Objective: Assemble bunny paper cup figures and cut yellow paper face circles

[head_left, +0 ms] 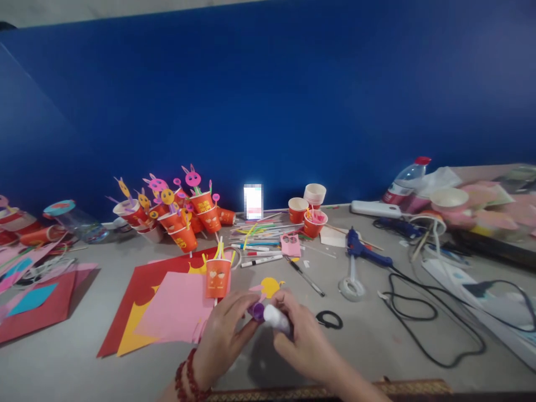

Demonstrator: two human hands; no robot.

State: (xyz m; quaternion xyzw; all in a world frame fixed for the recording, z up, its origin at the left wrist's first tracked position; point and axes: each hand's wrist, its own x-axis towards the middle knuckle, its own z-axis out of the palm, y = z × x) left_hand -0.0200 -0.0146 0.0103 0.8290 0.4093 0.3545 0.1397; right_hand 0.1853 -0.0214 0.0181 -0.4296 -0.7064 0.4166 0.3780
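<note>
My left hand (224, 326) pinches a purple cap (257, 311) between thumb and fingers, low in the middle of the view. Just right of it, my right hand (304, 329) is closed around a white glue stick (275, 318), its end close to the cap. Beyond my hands a yellow paper circle (271, 287) lies on the table beside a small pink paper piece. An orange paper cup (218, 278) with yellow strips standing in it is just behind my left hand.
Pink paper (176, 307) and red paper (125, 307) are stacked at left. Decorated cups (182, 237) stand behind them. Markers (262, 261) and a pen (307, 278) lie ahead. At right are a blue glue gun (368, 251), black cable (419, 346), tape roll (352, 287) and black ring (329, 320).
</note>
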